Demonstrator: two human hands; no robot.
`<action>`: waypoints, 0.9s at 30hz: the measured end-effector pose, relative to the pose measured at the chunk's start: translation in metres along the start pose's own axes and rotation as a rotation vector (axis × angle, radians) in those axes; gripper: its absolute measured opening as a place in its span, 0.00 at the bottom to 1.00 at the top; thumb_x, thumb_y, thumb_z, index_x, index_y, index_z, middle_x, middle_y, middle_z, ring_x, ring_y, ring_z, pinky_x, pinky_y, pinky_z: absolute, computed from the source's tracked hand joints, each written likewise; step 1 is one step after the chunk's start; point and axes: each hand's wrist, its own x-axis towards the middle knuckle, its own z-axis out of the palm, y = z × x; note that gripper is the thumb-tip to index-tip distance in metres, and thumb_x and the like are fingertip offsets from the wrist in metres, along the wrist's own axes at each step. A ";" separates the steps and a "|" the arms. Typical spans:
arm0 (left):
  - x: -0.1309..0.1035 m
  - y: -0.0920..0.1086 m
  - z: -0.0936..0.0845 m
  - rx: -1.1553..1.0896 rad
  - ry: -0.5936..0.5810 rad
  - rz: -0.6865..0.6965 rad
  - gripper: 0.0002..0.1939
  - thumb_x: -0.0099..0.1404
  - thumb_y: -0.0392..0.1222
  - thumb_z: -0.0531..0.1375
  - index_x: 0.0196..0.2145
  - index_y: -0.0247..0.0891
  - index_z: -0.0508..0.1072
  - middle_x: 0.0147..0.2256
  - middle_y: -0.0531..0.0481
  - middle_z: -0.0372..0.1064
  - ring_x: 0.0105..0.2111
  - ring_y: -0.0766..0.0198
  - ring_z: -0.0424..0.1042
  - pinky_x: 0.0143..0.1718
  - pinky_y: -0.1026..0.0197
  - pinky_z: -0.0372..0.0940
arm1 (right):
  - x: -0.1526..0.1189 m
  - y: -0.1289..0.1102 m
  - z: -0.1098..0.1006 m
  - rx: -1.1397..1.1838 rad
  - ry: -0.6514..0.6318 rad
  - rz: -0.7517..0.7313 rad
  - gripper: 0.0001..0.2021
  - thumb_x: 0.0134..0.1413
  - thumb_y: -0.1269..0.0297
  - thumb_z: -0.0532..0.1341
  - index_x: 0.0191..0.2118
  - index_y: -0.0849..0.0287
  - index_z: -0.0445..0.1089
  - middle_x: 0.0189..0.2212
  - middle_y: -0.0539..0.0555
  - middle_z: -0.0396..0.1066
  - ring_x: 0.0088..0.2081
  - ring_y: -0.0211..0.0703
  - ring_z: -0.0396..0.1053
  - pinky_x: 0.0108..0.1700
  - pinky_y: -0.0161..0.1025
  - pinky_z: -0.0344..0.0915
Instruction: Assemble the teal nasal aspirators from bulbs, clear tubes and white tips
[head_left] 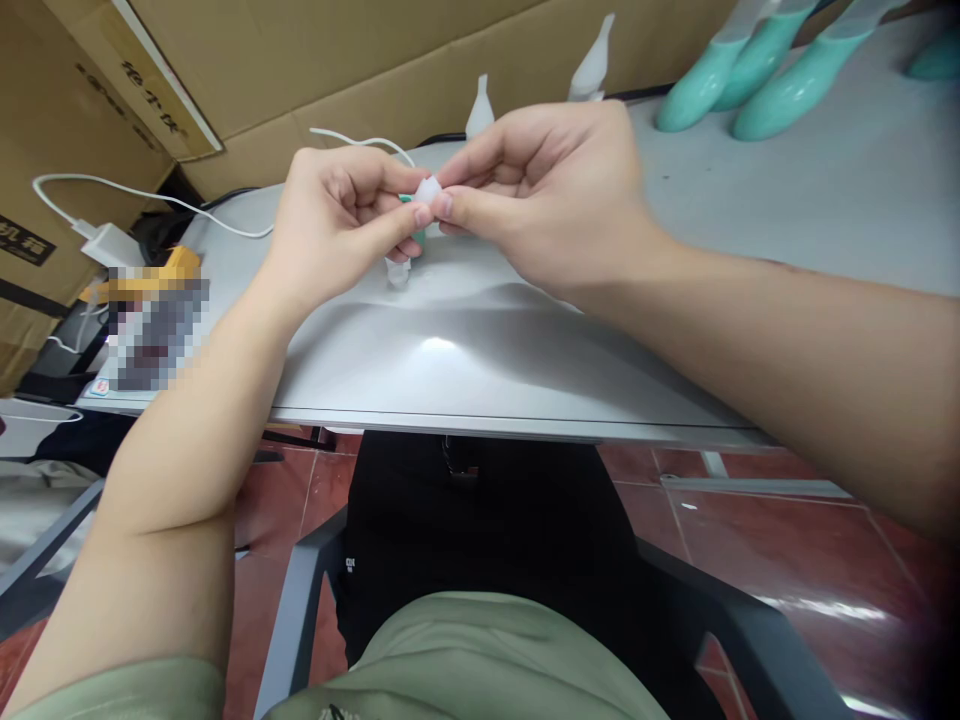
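Grey tabletop (525, 370), cardboard wall (360, 60) behind it. Near that wall we note two white pointed tips (480, 110) standing on end; at the far right, teal bulbs (780, 95) lean together, well apart from the hands.

Our small white piece (428, 190) sits off the table, directly between the two grips. Left hand (319, 225) pinches it from one side, right hand (562, 195) from the other; thumbs nearly meet beneath it. Neither hand is nearer: both touch it. Its peak seems to point up and away from us, but fingertips cover so much that we cannot fix its long axis. We judge that the alignment between the opposed pinches matters most. Just below the left fingers: a teal part (419, 239) and a clear nozzle (397, 272); whether held or resting, we cannot tell.
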 end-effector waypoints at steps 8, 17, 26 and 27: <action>0.002 -0.016 -0.010 0.072 -0.051 -0.016 0.26 0.69 0.74 0.88 0.44 0.51 0.93 0.36 0.52 0.94 0.25 0.63 0.86 0.27 0.55 0.82 | -0.003 0.003 -0.010 -0.122 -0.036 0.057 0.17 0.62 0.79 0.86 0.34 0.49 0.86 0.37 0.49 0.85 0.40 0.44 0.83 0.51 0.42 0.87; -0.001 -0.010 -0.004 -0.054 0.019 0.082 0.19 0.66 0.57 0.94 0.41 0.47 0.95 0.33 0.54 0.92 0.24 0.65 0.89 0.26 0.66 0.81 | -0.002 0.014 -0.014 0.021 -0.152 -0.021 0.10 0.64 0.65 0.89 0.44 0.46 0.92 0.49 0.49 0.93 0.52 0.50 0.90 0.64 0.49 0.89; -0.003 -0.004 -0.002 0.099 0.027 -0.059 0.15 0.69 0.54 0.87 0.41 0.45 0.91 0.33 0.47 0.90 0.25 0.54 0.86 0.28 0.52 0.82 | -0.005 0.005 -0.014 -0.040 -0.077 0.052 0.14 0.63 0.59 0.93 0.39 0.50 0.90 0.43 0.53 0.91 0.47 0.48 0.88 0.59 0.46 0.89; -0.002 -0.006 -0.004 0.105 0.016 -0.076 0.17 0.68 0.56 0.87 0.41 0.45 0.90 0.33 0.47 0.90 0.25 0.55 0.86 0.30 0.51 0.82 | -0.005 0.006 -0.014 -0.024 -0.082 0.050 0.14 0.64 0.58 0.93 0.39 0.50 0.90 0.42 0.53 0.90 0.46 0.48 0.87 0.58 0.46 0.89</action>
